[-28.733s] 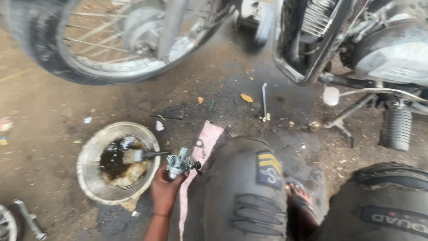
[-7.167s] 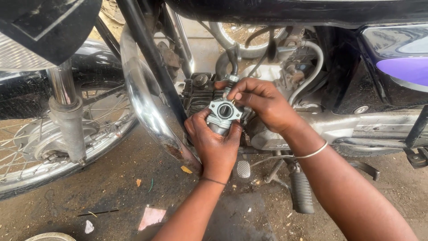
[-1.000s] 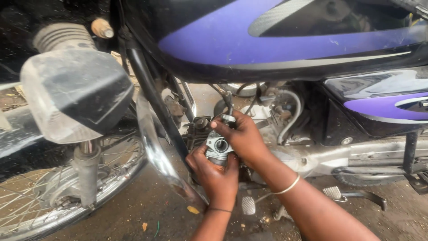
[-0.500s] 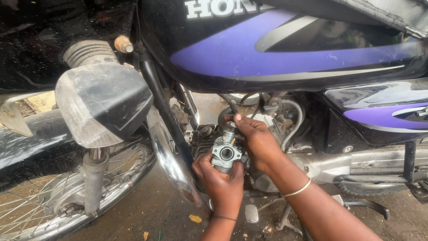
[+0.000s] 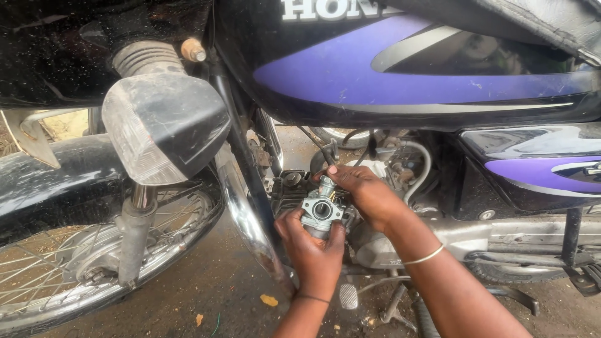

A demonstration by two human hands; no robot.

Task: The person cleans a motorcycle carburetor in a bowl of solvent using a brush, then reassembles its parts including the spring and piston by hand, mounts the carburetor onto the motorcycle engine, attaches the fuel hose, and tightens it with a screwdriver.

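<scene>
Your left hand (image 5: pixel 313 250) cupped the small grey metal carburettor (image 5: pixel 320 209) from below, fingers closed around it, while your right hand (image 5: pixel 366 191) pinched its top, steadying it beside the black-and-purple motorcycle's engine (image 5: pixel 388 169).

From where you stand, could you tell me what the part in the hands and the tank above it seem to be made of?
The carburetor, held by the left hand and right hand, looks like bare cast metal, probably aluminium: dull silver-grey, with a round bore. The fuel tank looks like painted sheet metal: glossy black and purple, with reflections.
</scene>
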